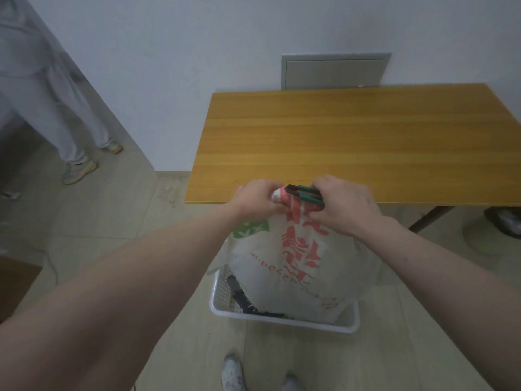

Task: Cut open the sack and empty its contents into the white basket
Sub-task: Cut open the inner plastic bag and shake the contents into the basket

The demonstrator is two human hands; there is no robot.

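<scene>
Item: sack (pixel 290 261), white woven, red print, held upended over the basket (pixel 284 320), its frayed lower end inside the rim beside something dark. Risks, as we judge them: our left hand (pixel 258 197) is clenched on the bunched top corner, and should that grip slip, the sack could drop and tip the light basket; our right hand (pixel 345 204) pinches the cloth while also gripping green-handled scissors (pixel 306 193), which lie touching the fabric and close to the left fingers, so a jerk could nick them. We cannot tell whether the blades are apart. Position: the sack hangs directly below both hands, between them, in front of the table (pixel 352 136) edge.
</scene>
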